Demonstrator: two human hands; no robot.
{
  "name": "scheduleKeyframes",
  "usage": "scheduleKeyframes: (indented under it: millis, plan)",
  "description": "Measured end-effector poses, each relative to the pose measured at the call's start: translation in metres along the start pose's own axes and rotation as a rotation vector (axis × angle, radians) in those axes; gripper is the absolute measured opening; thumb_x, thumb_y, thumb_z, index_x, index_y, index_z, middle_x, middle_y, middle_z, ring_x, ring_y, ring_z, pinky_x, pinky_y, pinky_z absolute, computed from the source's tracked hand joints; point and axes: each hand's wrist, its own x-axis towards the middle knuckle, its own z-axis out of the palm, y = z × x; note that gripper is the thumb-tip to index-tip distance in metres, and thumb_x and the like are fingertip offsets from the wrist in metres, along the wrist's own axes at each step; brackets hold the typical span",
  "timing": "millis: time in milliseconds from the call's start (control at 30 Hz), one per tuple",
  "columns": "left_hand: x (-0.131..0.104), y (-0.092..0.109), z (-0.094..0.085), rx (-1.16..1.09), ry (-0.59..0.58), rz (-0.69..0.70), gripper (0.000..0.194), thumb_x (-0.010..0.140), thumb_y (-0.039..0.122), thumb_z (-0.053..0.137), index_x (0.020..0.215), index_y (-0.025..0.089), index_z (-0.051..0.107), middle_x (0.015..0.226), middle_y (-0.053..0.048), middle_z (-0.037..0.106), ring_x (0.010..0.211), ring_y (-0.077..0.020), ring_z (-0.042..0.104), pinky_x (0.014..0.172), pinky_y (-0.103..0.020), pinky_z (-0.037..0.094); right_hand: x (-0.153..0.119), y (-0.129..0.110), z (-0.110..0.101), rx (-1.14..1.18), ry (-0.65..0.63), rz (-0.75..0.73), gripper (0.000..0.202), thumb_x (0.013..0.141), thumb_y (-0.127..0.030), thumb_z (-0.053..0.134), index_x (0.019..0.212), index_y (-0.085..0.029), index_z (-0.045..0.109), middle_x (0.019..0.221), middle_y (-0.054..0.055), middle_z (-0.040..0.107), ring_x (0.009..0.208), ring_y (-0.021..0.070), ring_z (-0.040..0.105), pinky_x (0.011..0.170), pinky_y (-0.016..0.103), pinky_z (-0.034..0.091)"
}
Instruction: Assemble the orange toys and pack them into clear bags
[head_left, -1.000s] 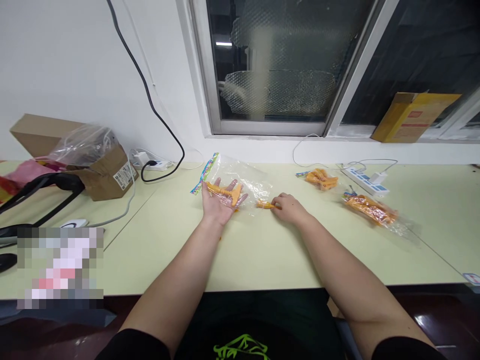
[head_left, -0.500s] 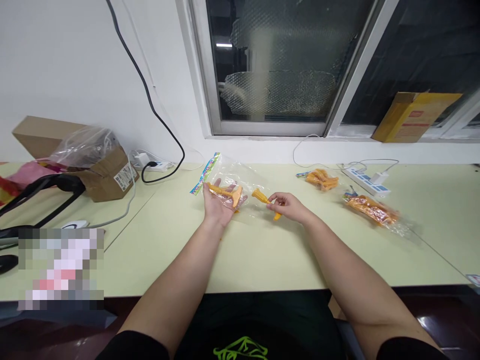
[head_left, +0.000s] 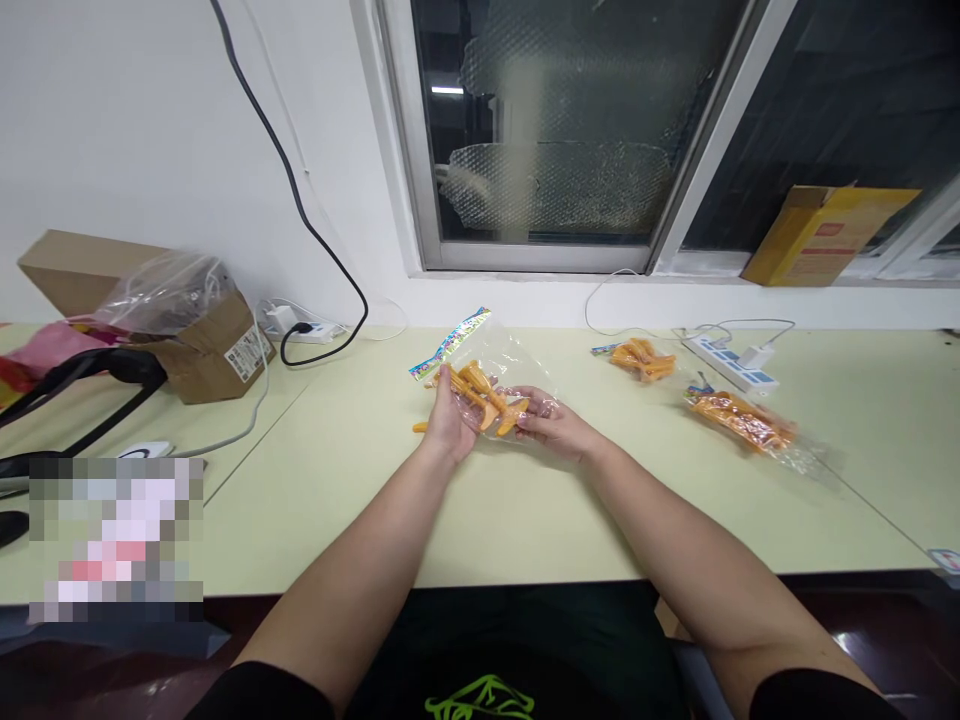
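Both hands sit closer together than in the earlier frame: our right hand (head_left: pixel 556 427) now has the second orange piece (head_left: pixel 474 377) over the clear bag (head_left: pixel 514 352), beside the first orange piece (head_left: pixel 489 416), and the bag's printed header (head_left: pixel 452 346) lies farther right at a shallower slant. Our left hand (head_left: pixel 451 425) cups the first piece from beneath, its thumb across the handle, while our right hand grips the second by its head, over the right part of the bag. We cannot tell whether the pieces lie inside the film or on top of it. Another orange end (head_left: pixel 419 428) pokes out just left of the bag, next to our left hand. To do this well, we judge it best to keep the two handles side by side, heads pointing the same way, and let the left thumb take both before the right fingers ease off. Light pressure should keep the thin film from bunching, and the stray end may catch unless we mind it. Well right of the bag on the worktop (head_left: pixel 345 500) lie a loose-looking orange bundle (head_left: pixel 643 360) and a wrapped orange bundle (head_left: pixel 742 418).
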Motion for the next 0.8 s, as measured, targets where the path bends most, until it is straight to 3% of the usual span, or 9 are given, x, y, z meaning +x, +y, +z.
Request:
scheduleKeyframes:
  millis: [133,300,467,667,800]
  plan:
    - [-0.001,0.0,0.0,0.004,-0.012,-0.002,0.056,0.094,0.068,0.045,0.12,0.022,0.064,0.108,-0.011,0.073,0.098,-0.0263,0.072,0.089,-0.043,0.059,0.004,0.004,-0.002,0.042,0.133,-0.034,0.067,0.065,-0.043,0.089,0.118,-0.026,0.053,0.082,-0.004,0.068,0.07,0.0138,0.066,0.076,0.033,0.059]
    - [-0.003,-0.002,0.0,0.046,-0.073,-0.012,0.055,0.096,0.066,0.043,0.109,0.018,0.066,0.105,-0.012,0.073,0.093,-0.0263,0.073,0.086,-0.042,0.06,0.008,0.008,-0.004,-0.019,0.238,-0.086,0.063,0.065,-0.054,0.087,0.103,-0.027,0.043,0.077,-0.006,0.069,0.067,0.0158,0.07,0.07,0.034,0.06]
    - [-0.005,-0.002,0.003,0.022,-0.089,-0.034,0.057,0.097,0.065,0.041,0.113,0.017,0.065,0.106,-0.013,0.072,0.097,-0.0277,0.072,0.09,-0.047,0.059,0.006,0.004,-0.001,-0.143,0.253,-0.088,0.055,0.071,-0.061,0.079,0.099,-0.026,0.047,0.079,-0.006,0.068,0.054,0.0131,0.066,0.056,0.029,0.056]
    - [-0.005,-0.002,0.002,-0.035,-0.153,-0.067,0.055,0.097,0.066,0.039,0.118,0.02,0.062,0.112,-0.014,0.071,0.104,-0.0304,0.072,0.091,-0.052,0.058,-0.001,-0.004,-0.002,-0.252,0.169,-0.129,0.063,0.074,-0.053,0.077,0.126,-0.028,0.053,0.082,-0.006,0.066,0.045,0.0084,0.055,0.047,0.026,0.05]
    - [-0.004,-0.003,0.0,-0.057,-0.172,-0.077,0.056,0.098,0.065,0.038,0.118,0.019,0.062,0.112,-0.014,0.071,0.104,-0.0309,0.072,0.089,-0.054,0.059,-0.001,-0.002,0.001,-0.311,0.177,-0.152,0.049,0.082,-0.055,0.067,0.117,-0.026,0.048,0.073,-0.007,0.064,0.043,0.009,0.054,0.042,0.022,0.041]
